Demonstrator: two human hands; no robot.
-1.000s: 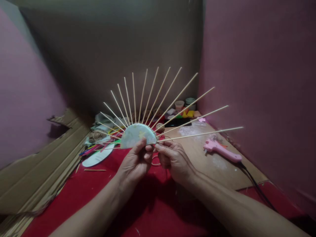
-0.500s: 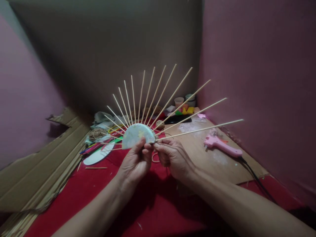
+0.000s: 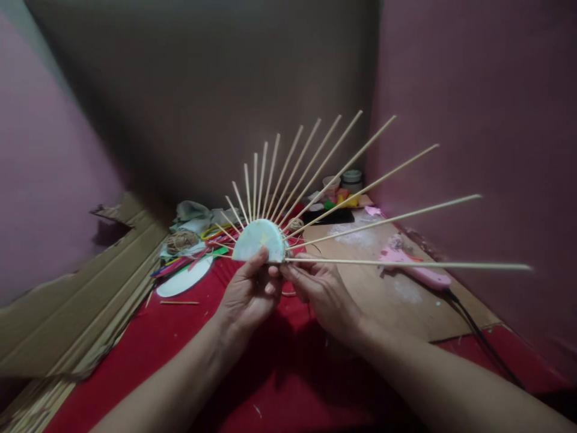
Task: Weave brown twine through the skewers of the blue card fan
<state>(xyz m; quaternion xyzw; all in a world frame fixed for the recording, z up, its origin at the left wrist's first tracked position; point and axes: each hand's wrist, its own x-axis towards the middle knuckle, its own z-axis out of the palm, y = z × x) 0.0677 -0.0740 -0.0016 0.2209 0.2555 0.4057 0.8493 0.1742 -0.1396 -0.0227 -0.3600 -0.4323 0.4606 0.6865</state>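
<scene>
I hold a craft piece up in front of me: a pale half-disc [image 3: 259, 239] with several thin wooden skewers [image 3: 342, 169] fanning out from it. My left hand [image 3: 247, 297] pinches the half-disc's lower edge between thumb and fingers. My right hand [image 3: 321, 293] is closed at the disc's right corner, where the lowest skewer [image 3: 406, 263] leaves it, fingers pinched on what looks like a thin string that I cannot make out clearly.
A pink glue gun [image 3: 417, 266] with a black cord lies on a brown board [image 3: 406, 300] to the right. Red cloth [image 3: 180, 349] covers the floor. Cardboard sheets [image 3: 67, 313] lean at left. A twine ball [image 3: 180, 242], colored bits, a white oval, cups and a loose skewer [image 3: 179, 302] lie behind.
The fan has turned clockwise and tilted toward me: its right skewers have swung lower and reach further right, the lowest now level. Both hands keep their hold.
</scene>
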